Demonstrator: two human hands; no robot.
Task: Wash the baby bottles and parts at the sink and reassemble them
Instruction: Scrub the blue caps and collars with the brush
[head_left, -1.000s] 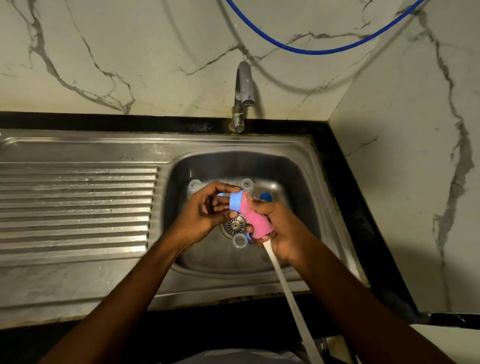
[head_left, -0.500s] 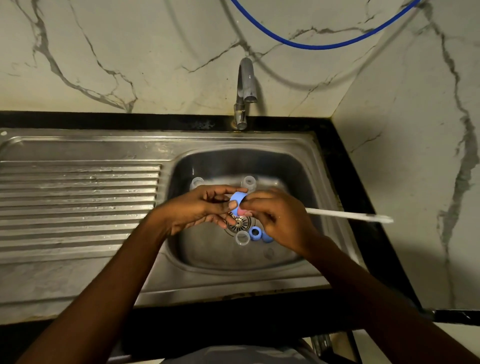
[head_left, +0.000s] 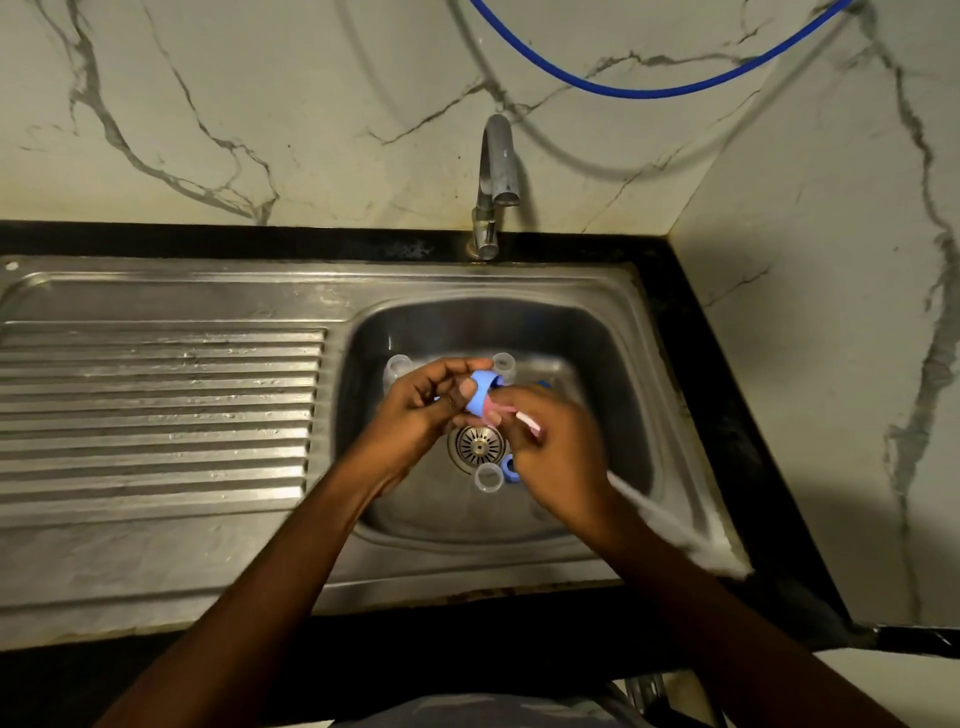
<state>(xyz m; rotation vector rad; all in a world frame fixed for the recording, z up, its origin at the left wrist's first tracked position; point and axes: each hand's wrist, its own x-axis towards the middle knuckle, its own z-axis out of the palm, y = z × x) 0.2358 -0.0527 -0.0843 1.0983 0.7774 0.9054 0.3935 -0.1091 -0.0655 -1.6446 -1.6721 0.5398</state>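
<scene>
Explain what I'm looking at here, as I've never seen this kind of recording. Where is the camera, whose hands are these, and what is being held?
There is no machine. A person wears one wide-angle camera on the head, looking forward and down, so both arms reach in from the bottom edge. All the pictures come from that one view.

The left hand grips a blue bottle part. The right hand holds a brush, its pink head at the part's opening and its white handle blurred by motion.

Both hands are over a steel sink below a tap. In the basin, around the drain, lie several clear parts and a blue ring. A ribbed draining board lies to the left.
</scene>
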